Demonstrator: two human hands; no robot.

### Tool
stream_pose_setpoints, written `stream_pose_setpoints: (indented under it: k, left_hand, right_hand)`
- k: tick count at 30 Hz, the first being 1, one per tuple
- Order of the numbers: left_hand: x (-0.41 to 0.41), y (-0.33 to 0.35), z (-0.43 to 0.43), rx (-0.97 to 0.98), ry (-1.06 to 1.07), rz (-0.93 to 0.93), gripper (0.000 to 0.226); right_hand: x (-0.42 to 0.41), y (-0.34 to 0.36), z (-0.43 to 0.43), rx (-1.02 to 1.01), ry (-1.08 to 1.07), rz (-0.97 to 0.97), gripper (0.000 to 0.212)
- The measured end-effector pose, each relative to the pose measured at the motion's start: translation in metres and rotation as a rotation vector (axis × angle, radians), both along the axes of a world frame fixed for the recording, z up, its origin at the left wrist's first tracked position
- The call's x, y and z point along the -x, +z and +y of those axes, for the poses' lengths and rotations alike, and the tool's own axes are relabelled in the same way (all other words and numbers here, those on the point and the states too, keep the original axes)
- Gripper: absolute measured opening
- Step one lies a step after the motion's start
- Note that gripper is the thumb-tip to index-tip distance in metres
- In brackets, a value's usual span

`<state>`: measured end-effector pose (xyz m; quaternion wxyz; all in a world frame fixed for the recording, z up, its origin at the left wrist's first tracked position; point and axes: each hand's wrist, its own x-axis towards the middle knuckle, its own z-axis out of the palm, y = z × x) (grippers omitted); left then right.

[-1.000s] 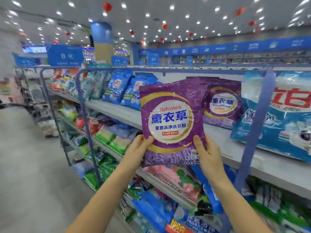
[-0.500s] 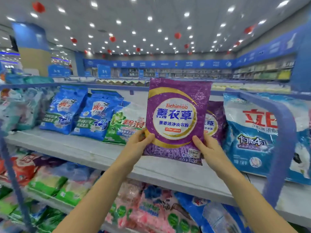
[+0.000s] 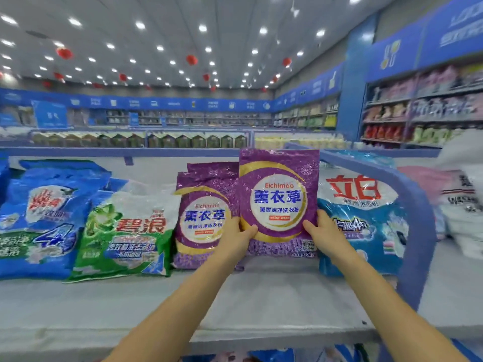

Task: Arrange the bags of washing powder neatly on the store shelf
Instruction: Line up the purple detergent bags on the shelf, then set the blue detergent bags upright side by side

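Between both hands: purple bag (image 3: 278,202) upright over shelf (image 3: 261,304), edges gripped.

Red lanterns (image 3: 64,53) hang from the ceiling above blue wall signs (image 3: 167,103).

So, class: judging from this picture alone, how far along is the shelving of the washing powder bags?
Done: a blue bag, a green bag and a purple bag stand in a row on the shelf, with a white-and-blue bag further right. In hand: both hands hold a second purple bag over the gap. Left: setting it down, straightening.
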<state>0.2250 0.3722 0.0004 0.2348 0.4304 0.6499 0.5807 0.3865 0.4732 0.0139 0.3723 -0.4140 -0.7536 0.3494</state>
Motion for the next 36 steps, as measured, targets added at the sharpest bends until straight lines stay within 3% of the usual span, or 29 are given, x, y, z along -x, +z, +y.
stream_pose_setpoints:
  k: [3,7,9,11,14,16,19,22,25,29,32,36]
  left_hand:
    - [0.002,-0.004,0.011,0.058,0.007,0.004,0.005]
    - [0.003,-0.017,0.037,0.071,-0.052,-0.125,0.065]
    - [0.002,-0.023,0.051,0.135,-0.024,-0.202,0.081]
    - [0.005,-0.024,0.064,0.188,0.008,-0.273,0.083]
    - [0.001,-0.020,0.066,0.204,0.082,-0.244,0.075]
    - [-0.003,-0.022,0.062,0.212,0.101,-0.161,0.076]
    - [-0.004,-0.029,0.059,0.183,0.084,-0.105,0.080]
    - [-0.002,-0.022,0.055,0.150,0.059,-0.068,0.087]
    - [-0.003,-0.008,0.038,0.006,-0.018,0.090,0.084]
    - [-0.002,0.004,0.006,-0.072,-0.110,0.440,0.058]
    - [0.001,-0.002,-0.008,0.061,-0.187,0.720,0.038]
    - [0.003,-0.017,-0.011,0.396,-0.259,1.113,0.040]
  right_hand:
    - [0.007,-0.005,0.004,0.023,-0.043,-0.038,0.031]
    - [0.029,-0.020,0.003,0.059,-0.030,0.026,0.042]
    - [0.038,-0.030,0.007,0.140,-0.051,0.118,0.039]
    - [0.044,-0.034,0.012,0.219,-0.105,0.138,0.031]
    - [0.049,-0.032,0.019,0.280,-0.210,0.121,0.056]
    - [0.051,-0.034,0.023,0.289,-0.217,0.126,0.059]
    - [0.050,-0.038,0.020,0.223,-0.189,0.117,0.056]
    - [0.046,-0.037,0.014,0.090,-0.145,0.132,0.067]
    - [0.041,-0.035,0.006,-0.151,-0.118,0.022,0.071]
    - [0.031,-0.038,-0.013,-0.392,-0.160,-0.197,0.055]
    - [0.025,-0.044,-0.025,-0.531,-0.216,-0.333,0.044]
    - [0.020,-0.058,-0.025,-0.554,-0.208,-0.641,0.050]
